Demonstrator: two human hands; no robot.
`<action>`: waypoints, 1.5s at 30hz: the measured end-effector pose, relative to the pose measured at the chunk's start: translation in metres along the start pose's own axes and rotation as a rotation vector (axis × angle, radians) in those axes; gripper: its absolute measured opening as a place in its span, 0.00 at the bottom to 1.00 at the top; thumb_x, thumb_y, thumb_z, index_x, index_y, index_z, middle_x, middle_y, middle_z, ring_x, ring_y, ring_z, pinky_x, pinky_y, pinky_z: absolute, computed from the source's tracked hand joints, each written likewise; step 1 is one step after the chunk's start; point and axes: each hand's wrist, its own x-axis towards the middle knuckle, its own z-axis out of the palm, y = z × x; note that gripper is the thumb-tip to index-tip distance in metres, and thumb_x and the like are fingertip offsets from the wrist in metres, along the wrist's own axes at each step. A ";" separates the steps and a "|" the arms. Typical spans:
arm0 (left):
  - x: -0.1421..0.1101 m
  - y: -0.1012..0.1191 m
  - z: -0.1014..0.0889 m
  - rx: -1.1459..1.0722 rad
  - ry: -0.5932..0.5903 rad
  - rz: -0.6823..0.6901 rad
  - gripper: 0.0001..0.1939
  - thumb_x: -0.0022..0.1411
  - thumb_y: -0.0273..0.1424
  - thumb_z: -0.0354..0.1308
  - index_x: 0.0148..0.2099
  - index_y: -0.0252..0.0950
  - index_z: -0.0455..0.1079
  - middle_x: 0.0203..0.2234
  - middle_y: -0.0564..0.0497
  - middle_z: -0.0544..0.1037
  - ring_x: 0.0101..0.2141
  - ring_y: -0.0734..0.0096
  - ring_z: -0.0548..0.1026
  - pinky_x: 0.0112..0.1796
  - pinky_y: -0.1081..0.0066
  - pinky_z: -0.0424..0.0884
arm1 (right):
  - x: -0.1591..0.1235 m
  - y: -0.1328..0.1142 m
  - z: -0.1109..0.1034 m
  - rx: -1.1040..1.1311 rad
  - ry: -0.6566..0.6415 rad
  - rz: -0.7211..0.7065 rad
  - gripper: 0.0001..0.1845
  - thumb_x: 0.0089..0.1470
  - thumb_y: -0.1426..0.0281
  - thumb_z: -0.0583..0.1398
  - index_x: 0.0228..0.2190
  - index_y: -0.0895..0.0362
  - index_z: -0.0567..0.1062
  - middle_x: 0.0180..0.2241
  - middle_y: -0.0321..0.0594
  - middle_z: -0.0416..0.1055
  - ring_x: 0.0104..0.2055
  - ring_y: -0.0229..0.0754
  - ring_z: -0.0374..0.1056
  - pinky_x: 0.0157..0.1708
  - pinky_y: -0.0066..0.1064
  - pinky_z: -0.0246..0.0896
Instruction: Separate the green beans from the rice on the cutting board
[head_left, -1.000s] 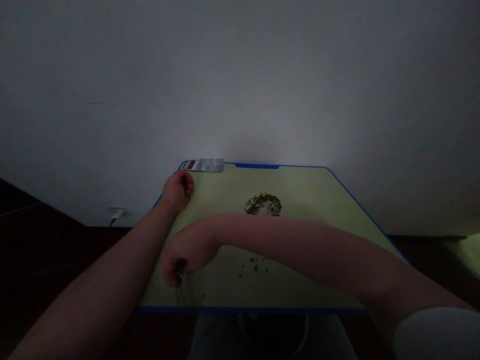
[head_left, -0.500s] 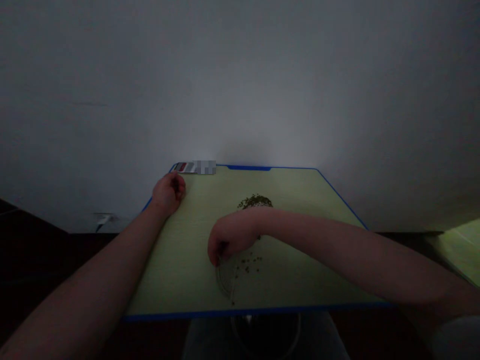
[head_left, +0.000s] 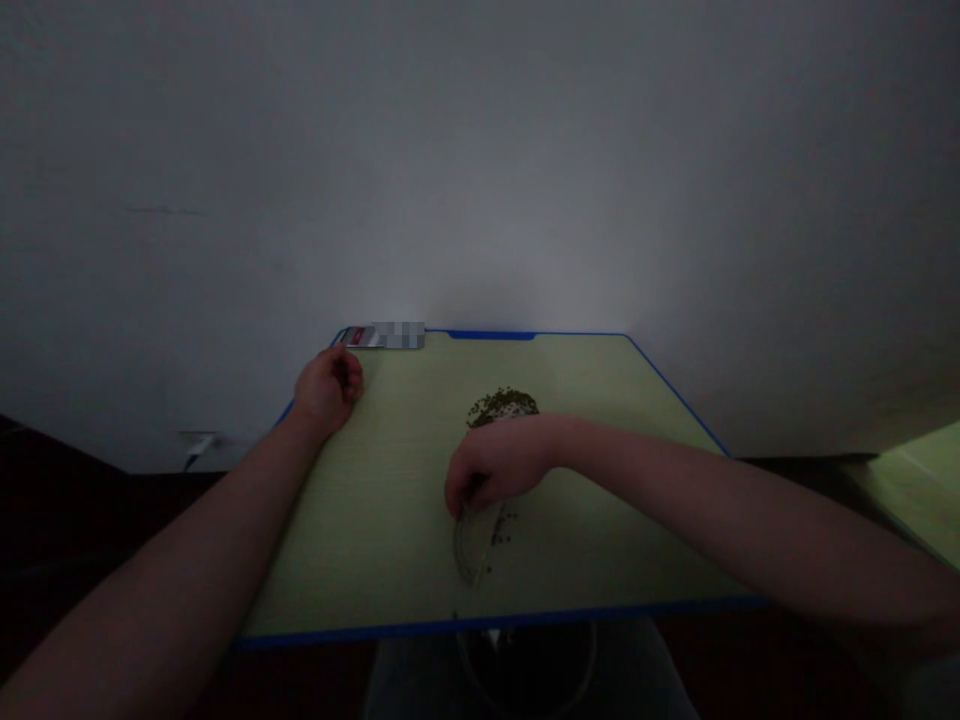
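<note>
My right hand is closed on a clear half-round plastic protractor, pinching its far end. The protractor stands over the tabletop with its straight side to the right. Several small dark-green beans, perhaps mung beans, lie right beside that straight side. Beyond my right wrist a larger pile of the same beans is partly hidden. My left hand rests at the left edge of the table, fingers curled, with nothing visible in them.
The pale folding table has a blue rim and meets a grey wall. A flat packet lies at its far left corner. Below the near edge, a dark round bucket sits between my legs. A plug is in the wall.
My right hand has moved the protractor to the right and slightly away from me, up to the loose beans. A bean now shows near the front rim. My left hand stays put.
</note>
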 end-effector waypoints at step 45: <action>0.001 0.001 0.003 0.004 0.008 -0.024 0.16 0.58 0.32 0.49 0.18 0.36 0.60 0.09 0.55 0.61 0.10 0.80 0.56 0.10 0.78 0.48 | -0.070 -0.002 0.036 -0.007 0.730 0.440 0.14 0.51 0.78 0.58 0.39 0.57 0.77 0.31 0.37 0.75 0.31 0.38 0.68 0.32 0.28 0.60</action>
